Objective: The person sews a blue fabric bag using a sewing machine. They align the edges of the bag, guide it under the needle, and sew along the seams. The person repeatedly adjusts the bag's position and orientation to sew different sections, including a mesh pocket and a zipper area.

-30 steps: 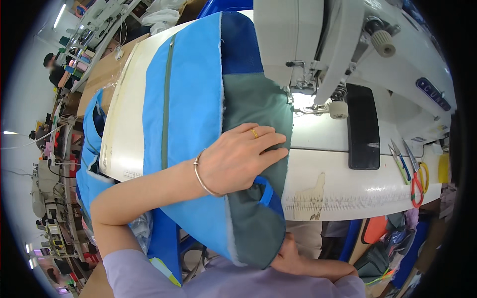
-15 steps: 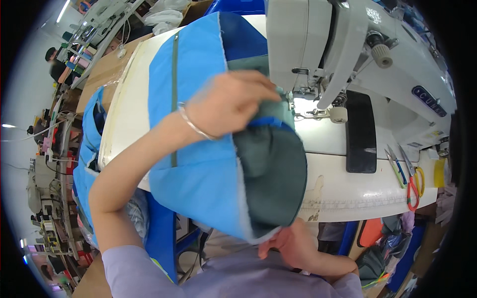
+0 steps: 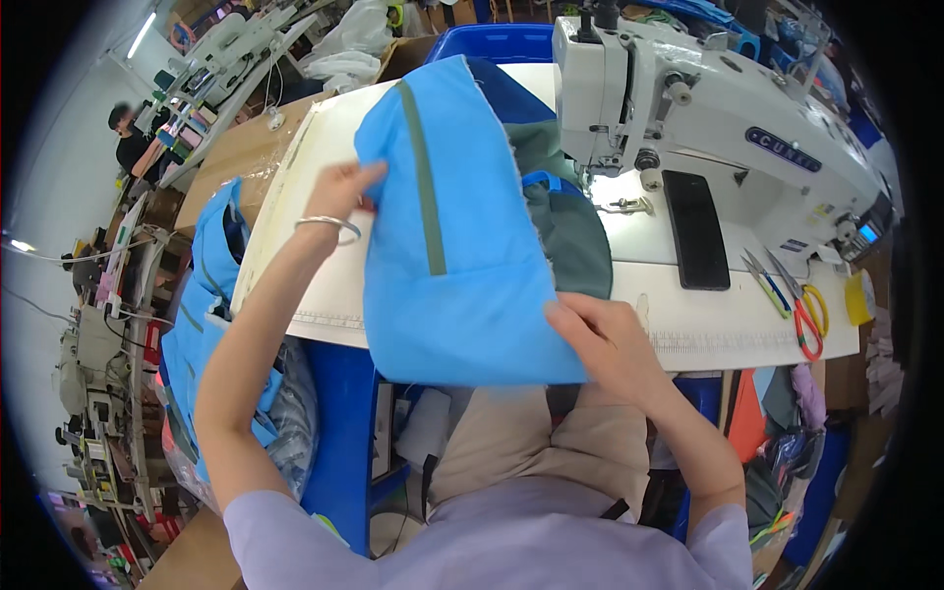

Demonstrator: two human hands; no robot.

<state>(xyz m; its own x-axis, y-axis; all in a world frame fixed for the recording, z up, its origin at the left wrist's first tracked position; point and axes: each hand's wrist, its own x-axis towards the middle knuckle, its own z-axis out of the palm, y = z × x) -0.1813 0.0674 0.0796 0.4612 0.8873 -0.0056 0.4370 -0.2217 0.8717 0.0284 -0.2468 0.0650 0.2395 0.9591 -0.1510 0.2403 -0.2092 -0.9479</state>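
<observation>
Your right grip [image 3: 610,344] pinches the bright-blue, green-striped fabric piece [image 3: 467,305] overhanging the white worktop [image 3: 334,285], apparently to steady its lower corner; your left grip [image 3: 341,192] is beside its left edge, closure indeterminable.

Flat black rectangular phone [image 3: 697,231] just lying there. Right of it you've got green-and-blue-handled metal snips [image 3: 774,293], then steel scissors [image 3: 790,283] with red and yellow handles, then a chunky yellow roll [image 3: 859,299] further out. Bright blue plastic bin [image 3: 492,37] sits beyond the phone to its left, crumpled whitish plastic bags [image 3: 346,67] even further left.
</observation>
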